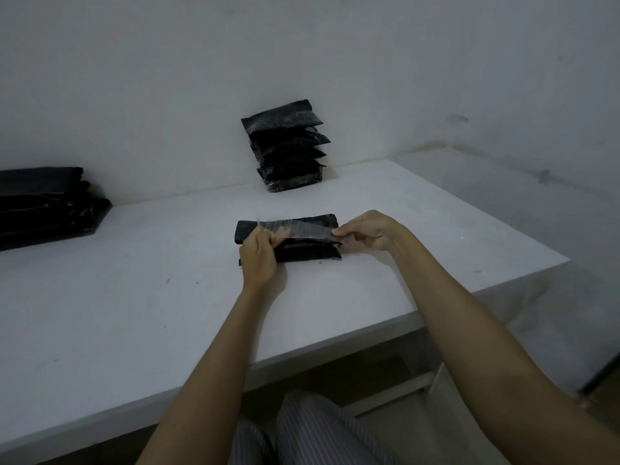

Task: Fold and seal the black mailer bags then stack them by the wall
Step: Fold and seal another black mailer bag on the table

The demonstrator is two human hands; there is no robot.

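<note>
No readable text, label, brand or number shows on any surface here.

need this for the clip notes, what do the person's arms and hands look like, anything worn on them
Both arms are bare from the bottom edge of the picture to the fingers: no sleeves, gloves, watch, rings or bands show on the left hand or the right hand. The only clothing in view is grey pinstriped trousers on the lap below.

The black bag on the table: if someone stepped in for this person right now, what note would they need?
Left hand and right hand each pinch an end of the clear flap over the folded mailer bag on the white table.
Done: a stack of sealed bags leans on the wall.
Left: press the flap shut, stack this bag, then work through the flat pile at far left.
</note>
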